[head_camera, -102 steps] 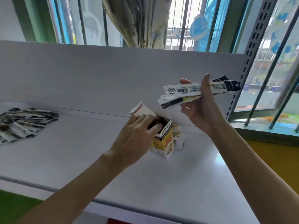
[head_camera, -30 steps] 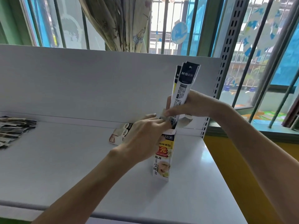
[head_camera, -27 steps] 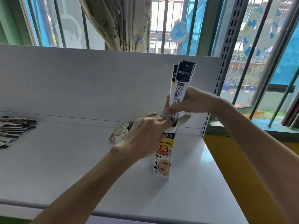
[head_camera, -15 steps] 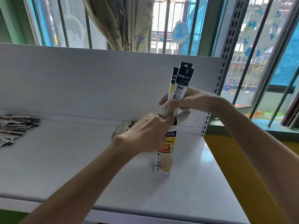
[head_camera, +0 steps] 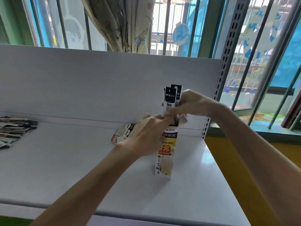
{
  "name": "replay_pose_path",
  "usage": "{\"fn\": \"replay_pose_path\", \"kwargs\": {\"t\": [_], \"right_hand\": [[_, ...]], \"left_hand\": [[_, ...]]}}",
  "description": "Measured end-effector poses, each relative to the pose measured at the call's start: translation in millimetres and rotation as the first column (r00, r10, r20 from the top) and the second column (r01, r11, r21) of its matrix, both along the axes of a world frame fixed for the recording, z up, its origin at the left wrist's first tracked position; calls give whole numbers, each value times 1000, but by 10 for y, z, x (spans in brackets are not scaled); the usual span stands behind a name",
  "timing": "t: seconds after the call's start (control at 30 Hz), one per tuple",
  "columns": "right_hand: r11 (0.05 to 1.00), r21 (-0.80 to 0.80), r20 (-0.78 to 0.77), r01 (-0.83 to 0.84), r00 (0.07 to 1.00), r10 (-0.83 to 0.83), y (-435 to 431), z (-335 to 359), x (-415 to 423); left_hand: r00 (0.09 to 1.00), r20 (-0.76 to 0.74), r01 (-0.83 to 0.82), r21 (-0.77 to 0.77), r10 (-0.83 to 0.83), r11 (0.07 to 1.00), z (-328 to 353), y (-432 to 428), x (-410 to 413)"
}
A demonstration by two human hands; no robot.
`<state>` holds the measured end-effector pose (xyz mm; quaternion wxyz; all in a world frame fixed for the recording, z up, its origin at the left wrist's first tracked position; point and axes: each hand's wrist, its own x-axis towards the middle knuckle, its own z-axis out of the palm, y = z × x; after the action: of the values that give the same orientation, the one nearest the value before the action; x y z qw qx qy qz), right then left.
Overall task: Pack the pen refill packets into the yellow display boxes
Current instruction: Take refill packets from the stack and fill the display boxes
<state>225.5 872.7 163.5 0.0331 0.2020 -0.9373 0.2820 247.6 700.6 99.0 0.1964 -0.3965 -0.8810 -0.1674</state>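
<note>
Pen refill packets (head_camera: 170, 98) are standing upright in our right hand (head_camera: 190, 103), black header ends pointing up and lower ends disappearing behind our fingers at the open top of the yellow display box (head_camera: 166, 154). We are pinching the pen refill packets between the thumb and curled fingers of that hand, just above the mouth of the box. At least two headers are showing, one behind the other; we cannot tell the full count.

Our left hand (head_camera: 146, 136) is gripping the upper part of the yellow display box from the left, fingers curled round it at the rim and touching the right hand's fingertips there. The box is standing upright on the white shelf (head_camera: 65, 168), near its right end and in front of the white back panel (head_camera: 81, 79).

Behind our left hand a second box (head_camera: 123, 132) is lying flat at the foot of the back panel, partly hidden by the hand. At the far left edge a loose pile of packets (head_camera: 14, 129) is lying on the shelf, well apart from the upright box. Beyond the panel a patterned curtain (head_camera: 120, 22) is hanging in front of a barred window, and a grey perforated upright (head_camera: 228, 54) is rising at the panel's right end.
</note>
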Motion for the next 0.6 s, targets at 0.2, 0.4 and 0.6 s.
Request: {"fn": "replay_pose_path", "kwargs": {"t": [0.2,0.4,0.6], "right_hand": [[992,-73,-230,102,966,-116,1,147,26],[884,408,-65,228,973,-221,-216,20,-2],[958,269,-101,102,992,-78,-225,202,127]], "left_hand": [[1000,-13,-14,19,15,1000,8,-6,5],[1000,-8,-24,0,24,1000,13,32,-20],[999,11,-51,16,51,999,-10,-22,-36]]}}
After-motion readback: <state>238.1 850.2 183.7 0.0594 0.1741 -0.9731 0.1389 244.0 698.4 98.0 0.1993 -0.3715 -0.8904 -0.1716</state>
